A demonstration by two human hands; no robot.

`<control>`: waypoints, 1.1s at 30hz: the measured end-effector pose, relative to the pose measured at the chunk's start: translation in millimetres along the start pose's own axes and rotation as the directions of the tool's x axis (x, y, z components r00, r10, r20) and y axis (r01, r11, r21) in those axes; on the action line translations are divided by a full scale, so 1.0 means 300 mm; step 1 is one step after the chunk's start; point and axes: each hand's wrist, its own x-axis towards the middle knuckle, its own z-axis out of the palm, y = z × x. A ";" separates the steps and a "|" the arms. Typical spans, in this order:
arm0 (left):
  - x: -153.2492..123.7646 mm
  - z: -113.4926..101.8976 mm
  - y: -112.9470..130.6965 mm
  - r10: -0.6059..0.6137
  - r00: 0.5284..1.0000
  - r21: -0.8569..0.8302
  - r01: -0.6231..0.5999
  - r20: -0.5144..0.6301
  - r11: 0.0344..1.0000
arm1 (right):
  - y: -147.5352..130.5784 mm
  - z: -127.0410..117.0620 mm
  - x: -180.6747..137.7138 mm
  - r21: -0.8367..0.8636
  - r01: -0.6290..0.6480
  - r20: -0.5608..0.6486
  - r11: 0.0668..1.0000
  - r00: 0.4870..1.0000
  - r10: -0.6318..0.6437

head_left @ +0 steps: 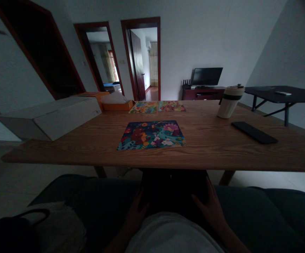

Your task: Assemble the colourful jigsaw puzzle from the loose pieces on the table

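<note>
My left hand and my right hand rest flat on my dark-clothed thighs below the near edge of the wooden table. Both hands lie with fingers stretched out and hold nothing. A colourful picture puzzle board lies flat on the table straight ahead of me, well beyond the hands. Two more colourful boards, one beside the other, lie side by side at the table's far edge.
A white box and an orange tissue box sit at the table's left. A lidded cup and a black phone are at the right. I sit on a dark sofa; a bag lies beside me.
</note>
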 end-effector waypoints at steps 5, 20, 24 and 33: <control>-0.005 -0.009 0.015 -0.009 1.000 -0.027 0.010 0.012 1.000 | 0.004 0.002 -0.001 0.015 -0.033 0.004 0.999 0.999 0.033; -0.009 -0.061 0.138 -0.006 0.999 0.121 0.001 0.042 0.993 | -0.019 -0.003 -0.006 0.004 -0.008 -0.008 1.000 1.000 0.008; -0.029 -0.324 0.458 0.177 0.857 0.177 -0.294 0.484 0.939 | -0.024 -0.005 -0.010 -0.008 -0.006 -0.011 1.000 1.000 0.006; 0.563 -0.687 1.003 0.594 0.673 0.493 -0.734 0.441 0.467 | -0.012 0.000 -0.008 0.002 0.012 -0.007 1.000 1.000 -0.012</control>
